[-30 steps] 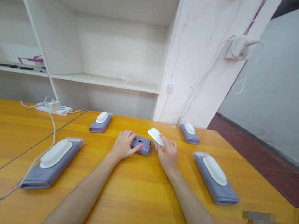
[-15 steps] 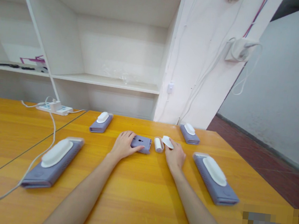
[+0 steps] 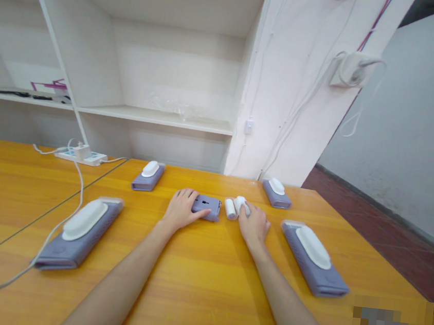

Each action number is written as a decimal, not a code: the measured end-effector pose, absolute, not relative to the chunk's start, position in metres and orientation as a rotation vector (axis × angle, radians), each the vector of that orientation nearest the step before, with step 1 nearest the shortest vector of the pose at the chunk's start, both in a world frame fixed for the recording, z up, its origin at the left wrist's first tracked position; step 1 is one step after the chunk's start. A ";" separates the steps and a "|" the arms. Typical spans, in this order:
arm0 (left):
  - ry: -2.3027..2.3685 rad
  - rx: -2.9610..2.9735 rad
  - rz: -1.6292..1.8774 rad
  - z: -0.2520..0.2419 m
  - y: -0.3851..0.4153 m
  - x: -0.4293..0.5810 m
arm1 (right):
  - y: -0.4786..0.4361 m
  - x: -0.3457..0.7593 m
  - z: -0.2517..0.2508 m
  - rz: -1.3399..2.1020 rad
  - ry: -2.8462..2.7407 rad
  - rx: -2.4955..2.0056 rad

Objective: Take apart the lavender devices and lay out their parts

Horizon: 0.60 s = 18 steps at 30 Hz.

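Up front, I'm seeing my left hand (image 3: 181, 211) lying open on the small purple plastic block (image 3: 208, 206), right hand (image 3: 254, 224) pinching a white oval cap (image 3: 240, 204) just beside.

left hand (image 3: 181, 211): bare | right hand (image 3: 254, 224): bare | forearms (image 3: 127, 277): bare, slender, uncovered to frame edge
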State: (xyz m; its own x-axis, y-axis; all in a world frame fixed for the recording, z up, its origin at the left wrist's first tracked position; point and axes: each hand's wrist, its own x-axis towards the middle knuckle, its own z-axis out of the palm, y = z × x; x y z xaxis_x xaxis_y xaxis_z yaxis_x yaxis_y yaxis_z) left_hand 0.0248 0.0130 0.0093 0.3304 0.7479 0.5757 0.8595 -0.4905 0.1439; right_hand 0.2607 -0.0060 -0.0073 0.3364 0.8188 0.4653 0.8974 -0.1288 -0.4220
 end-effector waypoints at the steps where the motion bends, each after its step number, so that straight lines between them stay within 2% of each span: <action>1: -1.471 -2.403 -0.886 0.009 0.013 0.025 | -0.007 0.260 -0.007 -0.195 -1.530 -1.907; 7: -1.467 -2.397 -0.902 0.009 0.011 0.026 | -0.012 0.250 -0.007 -0.407 -1.807 -1.611; 18: -1.463 -2.397 -0.944 0.008 0.012 0.026 | -0.011 0.249 -0.010 -0.441 -1.869 -1.600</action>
State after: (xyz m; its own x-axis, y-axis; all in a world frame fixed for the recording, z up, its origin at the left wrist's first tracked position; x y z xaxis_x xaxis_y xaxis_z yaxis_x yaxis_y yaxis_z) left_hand 0.0259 0.0119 0.0082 0.3148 0.7357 0.5997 0.8494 -0.5003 0.1679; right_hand 0.2492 -0.0115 -0.0098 -0.0631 0.7565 0.6509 0.9676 0.2062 -0.1459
